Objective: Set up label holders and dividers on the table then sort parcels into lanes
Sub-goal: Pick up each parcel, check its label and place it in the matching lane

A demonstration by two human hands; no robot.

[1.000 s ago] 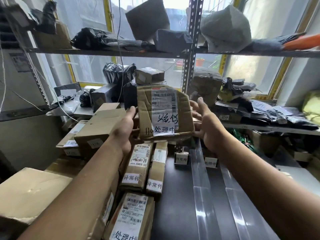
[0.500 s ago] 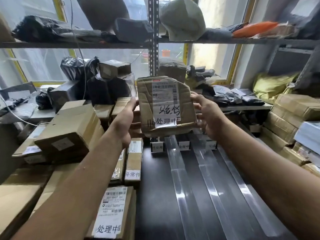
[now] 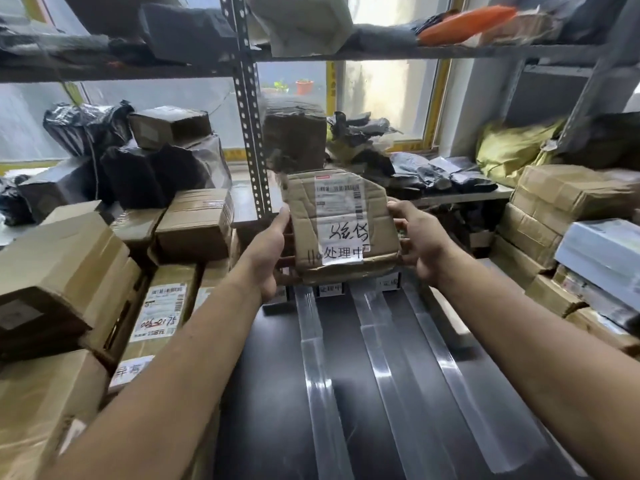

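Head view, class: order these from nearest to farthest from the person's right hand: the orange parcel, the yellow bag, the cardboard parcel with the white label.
1. The cardboard parcel: gripped at its right edge by the right hand.
2. The yellow bag: farther back, up and to the right.
3. The orange parcel: highest up, on the top shelf.

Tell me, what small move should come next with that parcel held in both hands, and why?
Probably lower the cardboard parcel into the lane just below it. The left hand and right hand grip it above the clear dividers, and its sticker seems to match that lane's blurred label holder.
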